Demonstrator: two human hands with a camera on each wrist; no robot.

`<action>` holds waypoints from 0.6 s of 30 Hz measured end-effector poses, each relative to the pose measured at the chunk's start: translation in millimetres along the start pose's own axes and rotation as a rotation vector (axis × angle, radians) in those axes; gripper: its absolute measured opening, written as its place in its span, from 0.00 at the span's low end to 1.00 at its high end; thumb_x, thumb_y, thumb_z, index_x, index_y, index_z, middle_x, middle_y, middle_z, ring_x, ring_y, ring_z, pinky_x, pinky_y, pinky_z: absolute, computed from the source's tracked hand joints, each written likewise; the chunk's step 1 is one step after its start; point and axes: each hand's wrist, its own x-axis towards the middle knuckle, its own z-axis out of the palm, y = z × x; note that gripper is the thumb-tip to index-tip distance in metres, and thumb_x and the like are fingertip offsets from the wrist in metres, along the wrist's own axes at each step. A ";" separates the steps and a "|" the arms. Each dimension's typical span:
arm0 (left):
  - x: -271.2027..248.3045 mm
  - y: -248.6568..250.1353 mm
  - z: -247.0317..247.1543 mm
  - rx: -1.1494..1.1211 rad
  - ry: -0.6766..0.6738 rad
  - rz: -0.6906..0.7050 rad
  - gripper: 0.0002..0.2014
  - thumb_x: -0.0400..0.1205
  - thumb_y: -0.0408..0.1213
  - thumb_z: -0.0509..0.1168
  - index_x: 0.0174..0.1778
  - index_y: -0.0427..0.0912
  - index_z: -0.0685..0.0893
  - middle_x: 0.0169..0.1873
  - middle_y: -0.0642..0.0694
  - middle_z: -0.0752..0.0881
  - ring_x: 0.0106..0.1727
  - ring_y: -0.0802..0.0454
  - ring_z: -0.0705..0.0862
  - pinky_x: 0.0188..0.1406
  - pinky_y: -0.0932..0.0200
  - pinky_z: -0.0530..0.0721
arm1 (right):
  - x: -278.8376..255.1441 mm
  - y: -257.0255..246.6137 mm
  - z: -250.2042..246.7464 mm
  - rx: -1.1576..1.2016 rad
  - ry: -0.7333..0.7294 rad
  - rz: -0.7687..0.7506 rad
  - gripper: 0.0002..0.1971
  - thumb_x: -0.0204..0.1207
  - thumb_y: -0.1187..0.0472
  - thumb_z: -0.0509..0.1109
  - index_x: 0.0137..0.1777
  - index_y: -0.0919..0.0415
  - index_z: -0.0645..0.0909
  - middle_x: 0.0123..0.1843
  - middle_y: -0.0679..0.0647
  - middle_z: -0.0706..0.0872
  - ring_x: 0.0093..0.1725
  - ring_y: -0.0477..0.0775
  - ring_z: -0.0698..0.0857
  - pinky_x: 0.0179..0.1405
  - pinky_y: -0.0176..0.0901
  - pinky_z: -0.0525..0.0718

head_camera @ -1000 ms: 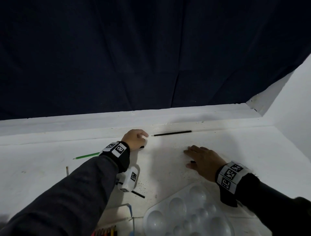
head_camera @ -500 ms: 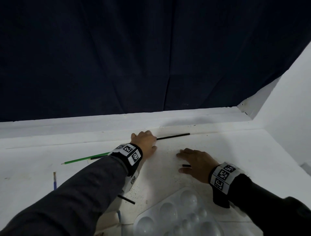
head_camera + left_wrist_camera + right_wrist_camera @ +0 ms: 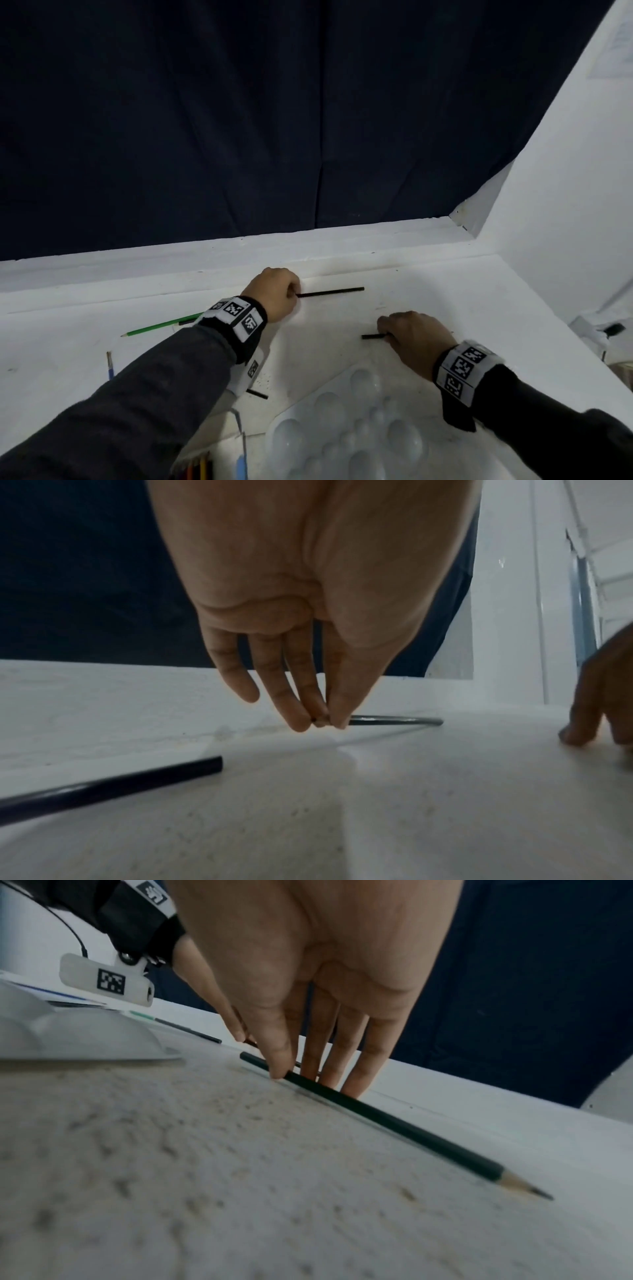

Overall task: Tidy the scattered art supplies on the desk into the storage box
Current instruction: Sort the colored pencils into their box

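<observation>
The white counter (image 3: 428, 284) carries everything, and no storage box shows in any view, so the supplies here are not yet put away. The clear plastic paint palette with round wells (image 3: 346, 442) lies at the near edge, untouched.

One second ago the left hand (image 3: 274, 293) was curled just beside the end of the long thin black pencil (image 3: 330, 292) near the far edge, without touching it. Now, in the left wrist view, its fingertips (image 3: 301, 723) and thumb are pressed together on the near end of this pencil, pinching it, while the rest of the shaft lies on the counter.

The right hand (image 3: 416, 337) was lying flat and spread over the second dark pencil with a sharpened tip (image 3: 387, 1119), more toward the middle of the counter. Now its thumb and fingers (image 3: 356, 1080) have closed on both sides of the shaft near the blunt end; the pencil lies on the surface, not lifted.

I judge that both hands have passed from reaching to grasping, and that lifting the two pencils comes next.

The green pencil (image 3: 161, 327) lies toward the left edge with another dark pencil (image 3: 109, 785) just beside it, and a small blue-handled brush (image 3: 110, 366) is nearer; these wait for later.
</observation>
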 end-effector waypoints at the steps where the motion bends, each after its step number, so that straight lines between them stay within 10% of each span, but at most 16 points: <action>1: -9.8 0.4 -4.6 -0.051 0.051 0.017 0.09 0.79 0.33 0.65 0.45 0.49 0.89 0.43 0.53 0.85 0.48 0.52 0.84 0.54 0.55 0.84 | -4.5 -4.6 -4.0 -0.024 0.018 -0.013 0.11 0.84 0.57 0.56 0.61 0.52 0.77 0.57 0.51 0.85 0.53 0.59 0.85 0.48 0.47 0.83; 11: -164.0 16.4 -65.2 -0.545 0.680 0.060 0.07 0.82 0.33 0.71 0.50 0.50 0.90 0.46 0.56 0.87 0.46 0.60 0.89 0.47 0.73 0.83 | -49.4 -86.7 -47.1 0.094 0.189 -0.160 0.13 0.88 0.49 0.48 0.70 0.42 0.62 0.45 0.51 0.80 0.37 0.61 0.82 0.38 0.51 0.83; 18: -263.7 0.8 -65.8 -0.879 0.791 -0.103 0.09 0.78 0.30 0.75 0.53 0.45 0.91 0.42 0.51 0.92 0.47 0.54 0.91 0.52 0.65 0.87 | -75.2 -138.4 -34.6 0.363 0.102 -0.255 0.24 0.78 0.72 0.59 0.70 0.54 0.80 0.54 0.51 0.76 0.48 0.52 0.79 0.48 0.36 0.77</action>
